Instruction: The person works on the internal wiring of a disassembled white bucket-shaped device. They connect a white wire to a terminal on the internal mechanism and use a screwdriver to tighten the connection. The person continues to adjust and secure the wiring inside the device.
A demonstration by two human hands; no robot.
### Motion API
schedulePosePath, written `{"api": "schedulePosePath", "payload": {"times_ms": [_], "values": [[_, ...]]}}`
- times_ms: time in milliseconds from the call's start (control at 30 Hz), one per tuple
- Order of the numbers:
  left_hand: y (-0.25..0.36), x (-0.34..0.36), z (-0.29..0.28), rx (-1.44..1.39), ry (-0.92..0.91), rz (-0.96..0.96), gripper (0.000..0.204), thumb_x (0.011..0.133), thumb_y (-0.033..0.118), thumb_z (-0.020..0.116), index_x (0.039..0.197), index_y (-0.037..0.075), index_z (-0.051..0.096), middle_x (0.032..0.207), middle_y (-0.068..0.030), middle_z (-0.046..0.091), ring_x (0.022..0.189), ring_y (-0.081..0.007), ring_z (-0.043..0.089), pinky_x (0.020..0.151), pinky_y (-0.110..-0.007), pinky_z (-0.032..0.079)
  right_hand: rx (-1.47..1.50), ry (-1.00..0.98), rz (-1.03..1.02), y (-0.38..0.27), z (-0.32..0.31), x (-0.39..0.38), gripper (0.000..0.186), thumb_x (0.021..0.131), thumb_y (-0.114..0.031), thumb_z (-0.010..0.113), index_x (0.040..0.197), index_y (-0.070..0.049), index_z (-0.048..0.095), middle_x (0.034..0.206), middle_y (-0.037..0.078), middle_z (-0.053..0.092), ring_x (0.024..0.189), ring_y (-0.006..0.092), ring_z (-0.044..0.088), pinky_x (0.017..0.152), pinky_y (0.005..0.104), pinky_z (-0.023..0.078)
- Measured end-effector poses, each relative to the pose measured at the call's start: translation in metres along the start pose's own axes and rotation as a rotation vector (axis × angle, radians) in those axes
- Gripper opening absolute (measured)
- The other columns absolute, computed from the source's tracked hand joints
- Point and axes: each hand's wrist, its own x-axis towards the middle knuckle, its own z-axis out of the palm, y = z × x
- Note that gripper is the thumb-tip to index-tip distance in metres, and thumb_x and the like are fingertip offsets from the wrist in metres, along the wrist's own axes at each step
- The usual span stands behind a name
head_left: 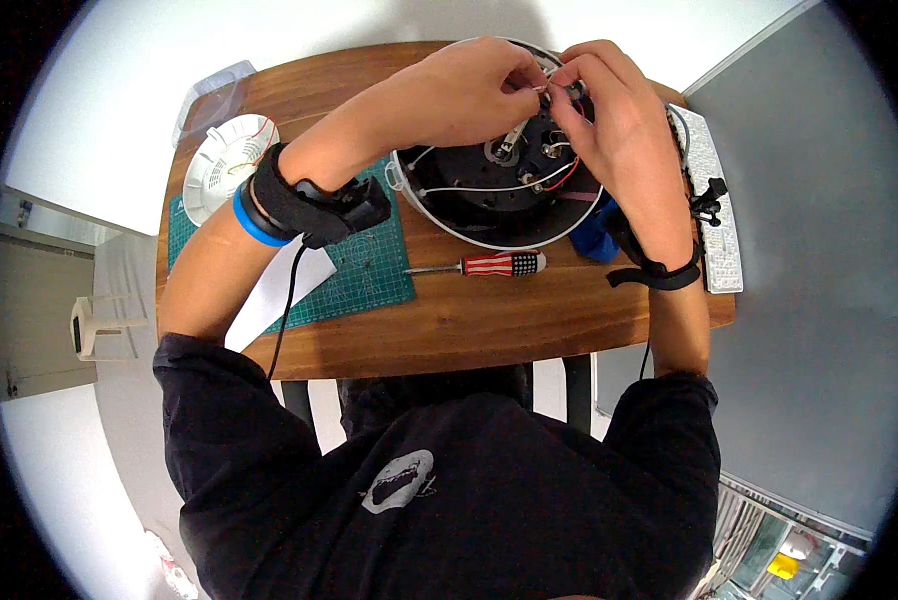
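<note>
A round black housing with a white rim [509, 243] stands open at the far side of the table, with white and red wires [489, 189] and small metal fittings inside. Over its far part, my left hand [469, 92] is closed in a pinch of thumb and fingers. My right hand [624, 120] reaches in from the right, its fingertips closed and meeting those of the left. Something small and thin lies between the fingertips, too small to name. Nearer to me, a screwdriver [502, 264] with a red, white and dark blue handle lies just below the housing.
On the left are a green cutting mat [389, 270], a sheet of white paper [279, 292], a white slotted round cover [209, 180] with wires and a clear plastic box [234, 85]. A blue object [595, 238] sits by my right wrist. A long white panel [719, 220] lines the right edge.
</note>
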Motion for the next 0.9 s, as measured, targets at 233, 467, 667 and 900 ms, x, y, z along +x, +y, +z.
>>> {"api": "schedulePosePath", "payload": {"times_ms": [233,467,667,900], "values": [[-0.002,-0.002,0.002,-0.008,0.031,0.043,0.032,0.112,0.021,0.066,0.133,-0.002,0.073,0.112,-0.0142,0.082,0.101,-0.0194,0.076,0.094,-0.034,0.060,-0.008,0.030,-0.040,0.002,0.000,-0.002,0.018,0.089,-0.003,0.080,0.103,-0.001,0.068,0.120,0.015,0.067,0.111,0.0389,0.067,0.095,0.0480,0.057],[0.001,-0.005,-0.001,0.034,0.012,0.048,0.035,0.111,0.021,0.066,0.137,-0.001,0.072,0.112,-0.0138,0.081,0.103,-0.0189,0.076,0.095,-0.033,0.059,-0.021,0.034,-0.033,-0.003,0.000,-0.002,0.020,0.089,-0.002,0.080,0.105,-0.001,0.068,0.120,0.014,0.067,0.110,0.0387,0.067,0.095,0.0472,0.057],[0.001,-0.014,-0.005,0.002,-0.007,0.088,0.042,0.110,0.020,0.068,0.148,0.002,0.065,0.113,-0.0109,0.080,0.099,-0.0179,0.074,0.093,-0.033,0.059,-0.025,0.000,-0.027,0.004,-0.001,-0.002,0.026,0.088,-0.007,0.084,0.111,-0.002,0.071,0.120,0.012,0.070,0.110,0.0377,0.068,0.096,0.0467,0.057],[0.007,-0.049,-0.006,0.085,0.037,0.046,0.047,0.105,0.007,0.068,0.152,0.007,0.061,0.113,-0.0151,0.080,0.101,-0.0287,0.078,0.090,-0.041,0.060,0.083,-0.284,0.097,-0.003,-0.031,-0.024,0.057,0.093,-0.014,0.083,0.147,-0.008,0.065,0.129,0.014,0.070,0.120,0.0373,0.066,0.104,0.0450,0.055]]}}
